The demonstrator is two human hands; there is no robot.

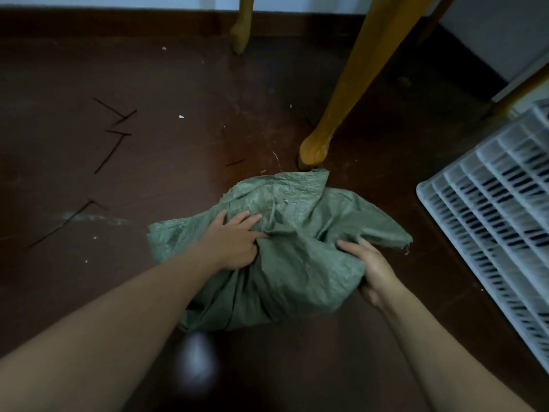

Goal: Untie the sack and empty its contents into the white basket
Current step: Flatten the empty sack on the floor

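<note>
sack [300,263]: crumpled between both hands
white basket [463,203]: right of sack, nearest right hand [372,270]
left hand [234,242]: flat, pressing sack
right hand: grips sack's right fold

Crumpled green woven sack [300,260] on floor; white slatted basket [490,221] apart at right

Your dark brown floor [148,69] carries the crumpled green woven sack [300,263], with a white slatted plastic basket [490,203] well to its right, thin dark sticks [114,144] to its left, and yellow wooden furniture legs [315,150] behind it.
</note>
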